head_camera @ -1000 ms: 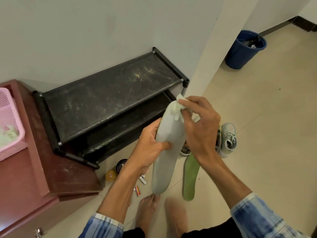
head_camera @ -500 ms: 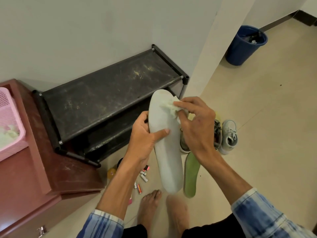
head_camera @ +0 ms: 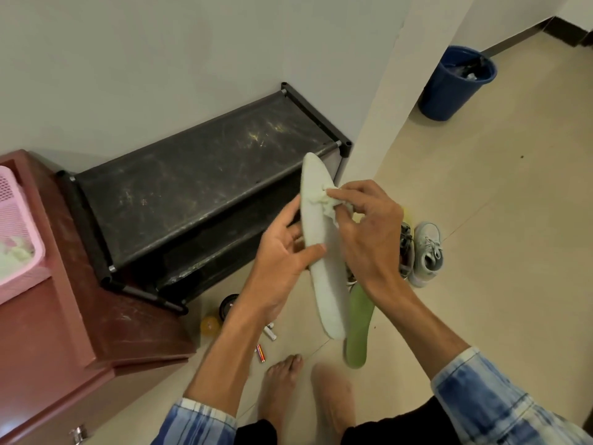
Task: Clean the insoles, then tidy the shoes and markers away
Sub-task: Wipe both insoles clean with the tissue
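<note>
My left hand grips a pale whitish insole around its middle, holding it upright over the floor. My right hand pinches a crumpled pale wipe against the insole's upper part. A second, green insole lies on the floor just below. A grey-white shoe stands to the right, with another shoe mostly hidden behind my right hand. Several small markers lie scattered on the floor by my left forearm.
A black two-tier shoe rack stands against the wall. A reddish-brown cabinet at left carries a pink basket. A yellow ball and a dark round lid lie by the rack. A blue bin stands far right. My bare feet are below.
The insole turned in my left hand, its broad face then its edge toward me. My right hand slid the wipe down a little from the insole's tip.
</note>
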